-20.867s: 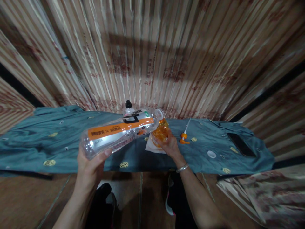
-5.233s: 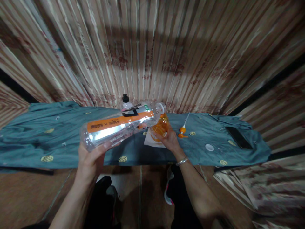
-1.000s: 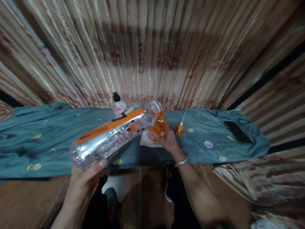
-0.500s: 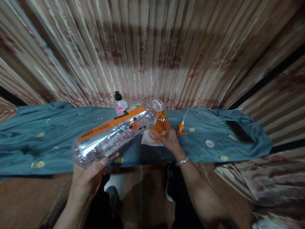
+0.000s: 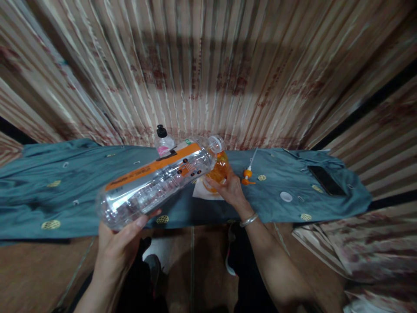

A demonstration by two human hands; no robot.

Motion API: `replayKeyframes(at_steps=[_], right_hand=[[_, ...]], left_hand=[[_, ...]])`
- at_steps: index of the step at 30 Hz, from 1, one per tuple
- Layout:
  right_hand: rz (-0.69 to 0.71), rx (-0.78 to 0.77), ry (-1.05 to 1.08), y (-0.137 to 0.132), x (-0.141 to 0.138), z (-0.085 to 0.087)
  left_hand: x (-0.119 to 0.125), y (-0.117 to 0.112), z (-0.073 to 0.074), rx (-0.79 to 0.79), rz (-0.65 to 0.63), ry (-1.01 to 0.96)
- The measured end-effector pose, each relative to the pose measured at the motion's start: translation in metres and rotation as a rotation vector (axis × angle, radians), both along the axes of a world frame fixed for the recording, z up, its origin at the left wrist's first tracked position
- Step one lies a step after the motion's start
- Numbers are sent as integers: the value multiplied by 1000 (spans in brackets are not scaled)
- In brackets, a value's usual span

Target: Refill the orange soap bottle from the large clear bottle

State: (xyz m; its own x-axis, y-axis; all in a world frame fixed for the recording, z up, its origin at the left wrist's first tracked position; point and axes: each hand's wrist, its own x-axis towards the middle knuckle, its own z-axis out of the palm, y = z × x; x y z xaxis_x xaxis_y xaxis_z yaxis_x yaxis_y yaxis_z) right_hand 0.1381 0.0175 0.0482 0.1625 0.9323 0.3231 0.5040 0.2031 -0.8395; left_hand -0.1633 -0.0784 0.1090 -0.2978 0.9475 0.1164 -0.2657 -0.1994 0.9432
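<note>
My left hand (image 5: pixel 125 237) is closed around the lower end of a large clear plastic bottle (image 5: pixel 163 184) with an orange and silver label. The bottle lies tilted, its mouth over the top of a smaller orange bottle (image 5: pixel 220 167). Whether the two rims touch I cannot tell. My right hand (image 5: pixel 230 190) grips the orange bottle, which stands upright on a folded white cloth (image 5: pixel 202 191). To the right lies an orange pump top (image 5: pixel 247 174) with a thin clear tube. Farther right is a round white cap (image 5: pixel 286 197).
A clear bottle with a black cap (image 5: pixel 161 131) stands behind the large bottle. A dark phone (image 5: pixel 326 180) lies at the right of the narrow table with a teal cloth (image 5: pixel 87 187). Patterned curtains (image 5: pixel 202 65) hang close behind.
Both hands keep their holds and the bottle stays tilted over the orange one. The large bottle's base has shifted very slightly left; otherwise little differs.
</note>
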Motion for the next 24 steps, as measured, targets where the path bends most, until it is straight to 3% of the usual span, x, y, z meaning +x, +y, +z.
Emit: replayKeyframes(at_steps=[5, 11, 24], right_hand=[[1, 5, 15, 0, 0, -2], [16, 2, 16, -1, -1, -1], [24, 15, -5, 0, 2, -3]], left_hand=[[9, -8, 5, -34, 66, -9], [-2, -3, 0, -45, -10, 38], [-5, -3, -1, -12, 24, 91]])
